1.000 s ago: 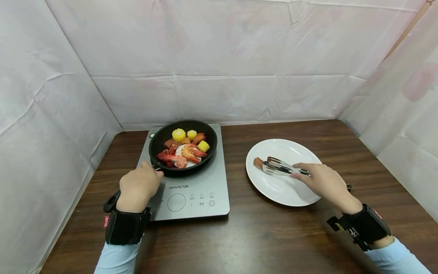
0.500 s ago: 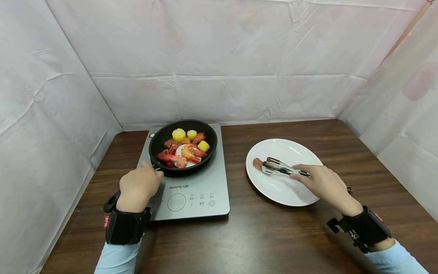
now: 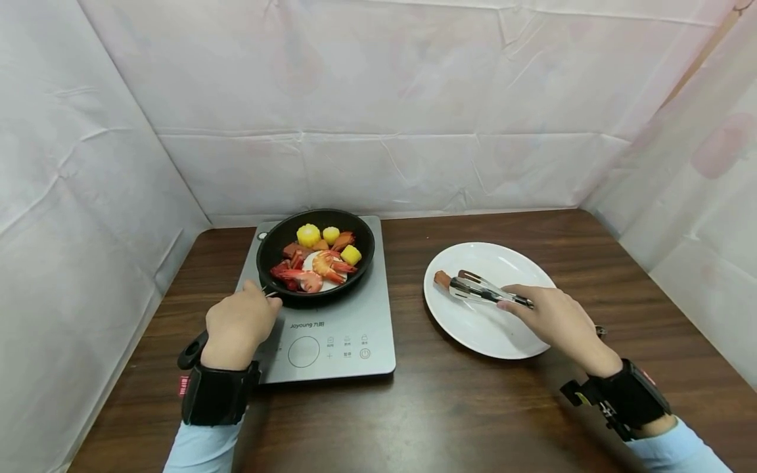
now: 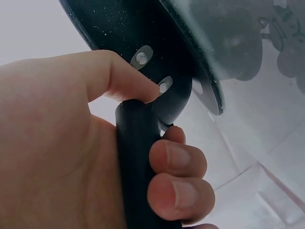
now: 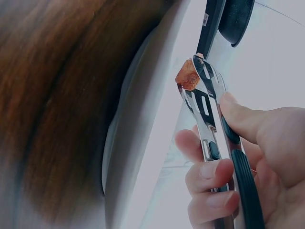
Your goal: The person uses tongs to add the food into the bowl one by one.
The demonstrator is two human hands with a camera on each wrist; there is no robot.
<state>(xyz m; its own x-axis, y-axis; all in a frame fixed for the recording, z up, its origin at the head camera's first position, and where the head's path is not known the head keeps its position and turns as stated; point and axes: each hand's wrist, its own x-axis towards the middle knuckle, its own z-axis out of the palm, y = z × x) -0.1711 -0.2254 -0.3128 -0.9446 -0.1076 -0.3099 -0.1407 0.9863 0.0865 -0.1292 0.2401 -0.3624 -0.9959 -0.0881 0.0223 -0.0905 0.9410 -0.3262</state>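
My left hand (image 3: 242, 325) grips the black handle (image 4: 138, 167) of a frying pan (image 3: 273, 253), fingers curled round it and thumb along its top. The pan holds yellow corn pieces (image 3: 308, 235), shrimp (image 3: 325, 264), a white round piece partly under the shrimp, and reddish-brown chunks (image 3: 294, 249). On the right, my right hand (image 3: 552, 318) holds metal tongs (image 3: 476, 289) with dark grips. Between the tong tips is a small brown food chunk (image 5: 188, 75), over the left part of a white plate (image 3: 479, 338). Whether the chunk touches the plate is unclear.
Under the pan lies a grey induction cooker (image 3: 349, 328) with printed controls facing the front. Both it and the plate stand on a dark wooden table (image 3: 449, 407). Pale sheets (image 3: 378, 98) hang close behind the table and along its sides.
The tongs and the brown chunk have shifted slightly left over the plate. My left hand keeps its grip on the pan handle, and the pan stays put.
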